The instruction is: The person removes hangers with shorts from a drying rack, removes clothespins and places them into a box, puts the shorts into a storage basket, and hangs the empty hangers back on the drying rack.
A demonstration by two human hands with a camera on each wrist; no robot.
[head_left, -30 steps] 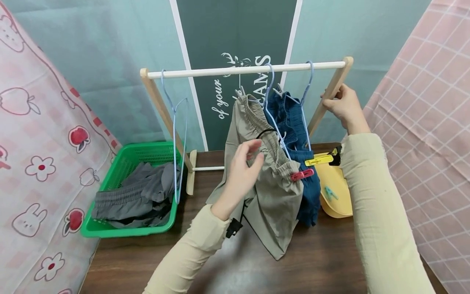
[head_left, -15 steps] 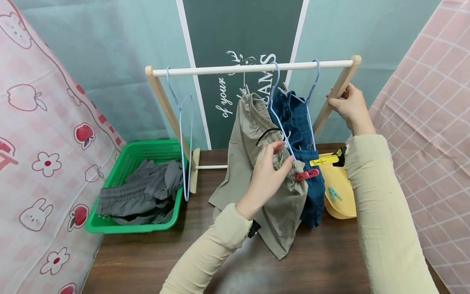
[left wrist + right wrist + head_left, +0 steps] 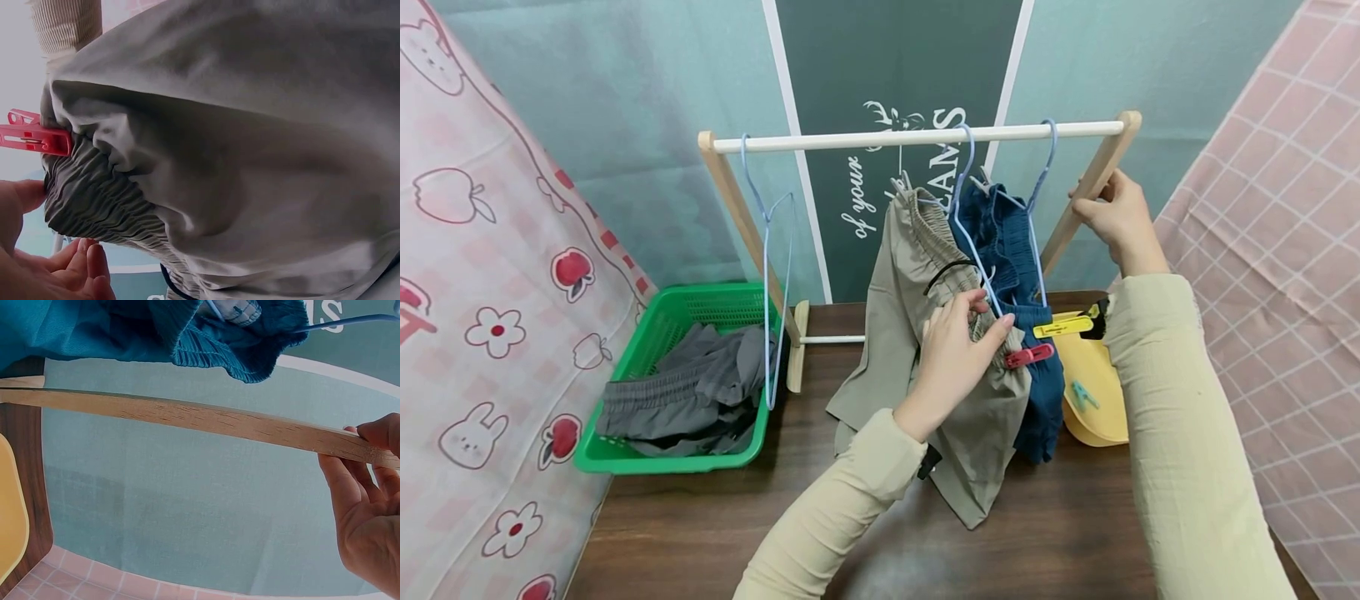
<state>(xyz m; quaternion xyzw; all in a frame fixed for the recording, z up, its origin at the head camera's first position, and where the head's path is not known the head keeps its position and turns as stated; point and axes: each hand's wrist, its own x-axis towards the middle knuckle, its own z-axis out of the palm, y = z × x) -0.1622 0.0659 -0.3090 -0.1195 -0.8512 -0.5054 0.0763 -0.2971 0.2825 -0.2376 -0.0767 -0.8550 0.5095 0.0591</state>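
Observation:
Khaki pants [image 3: 895,308] hang from a blue hanger [image 3: 967,225], a red clothespin [image 3: 1030,355] at the near end of their elastic waistband [image 3: 94,194]. My left hand [image 3: 953,358] is at this waistband, thumb and fingers apart; in the left wrist view the thumb [image 3: 30,195] meets its edge and the bent fingertips lie just below it. My right hand [image 3: 1120,218] holds the wooden side post [image 3: 206,419] of the clothes rack between thumb and fingers. Behind the khaki pair hang blue pants [image 3: 1037,417] with a yellow clothespin [image 3: 1063,326].
An unused blue hanger [image 3: 767,292] hangs at the left of the white rail [image 3: 850,142]. Below it stands a green basket [image 3: 662,463] with grey pants [image 3: 692,392]. A yellow tray [image 3: 1097,417] at right holds a teal clothespin [image 3: 1084,395]. Fabric curtains surround the wooden table [image 3: 647,542].
My left hand has moved right across the khaki pants to the clipped end of the waistband. The right hand stays on the post. The whole view has shifted slightly.

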